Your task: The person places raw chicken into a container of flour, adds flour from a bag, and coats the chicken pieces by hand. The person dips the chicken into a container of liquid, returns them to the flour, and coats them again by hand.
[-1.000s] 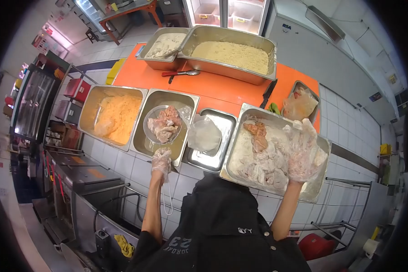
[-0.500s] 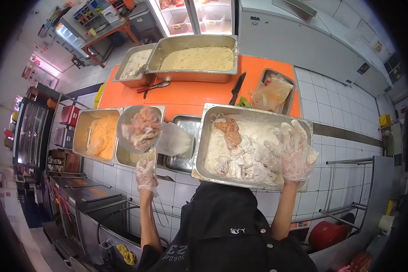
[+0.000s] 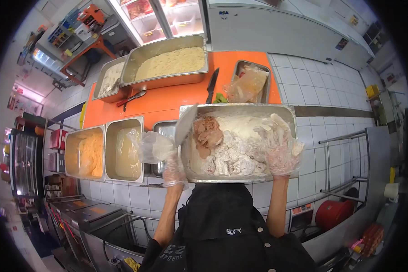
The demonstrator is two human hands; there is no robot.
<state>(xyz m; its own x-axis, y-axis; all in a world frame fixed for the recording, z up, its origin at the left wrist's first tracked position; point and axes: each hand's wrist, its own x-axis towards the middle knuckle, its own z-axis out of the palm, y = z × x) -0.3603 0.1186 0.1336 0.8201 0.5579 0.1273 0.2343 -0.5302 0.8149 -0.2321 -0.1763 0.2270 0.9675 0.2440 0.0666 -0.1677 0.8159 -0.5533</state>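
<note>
My gloved left hand is closed round the handle of a strainer, tipped on its side over the left rim of the large flour tray. Raw meat lies on the flour beside the strainer. Flour-coated pieces fill the lower middle of that tray. At the tray's right side my right hand, in a flour-dusted clear glove, has its fingers spread over the flour. A translucent plastic bag or sheet hangs next to my left hand, above a small steel tray.
Pans of orange mix and cloudy liquid stand at the left. Behind are a crumb pan, a small flour pan, red-handled tongs, a black knife and a tray with a bag.
My left hand has lifted the strainer from the liquid pan and carried it right to the flour tray. Its meat now lies on the flour. My right hand stays over the flour.
</note>
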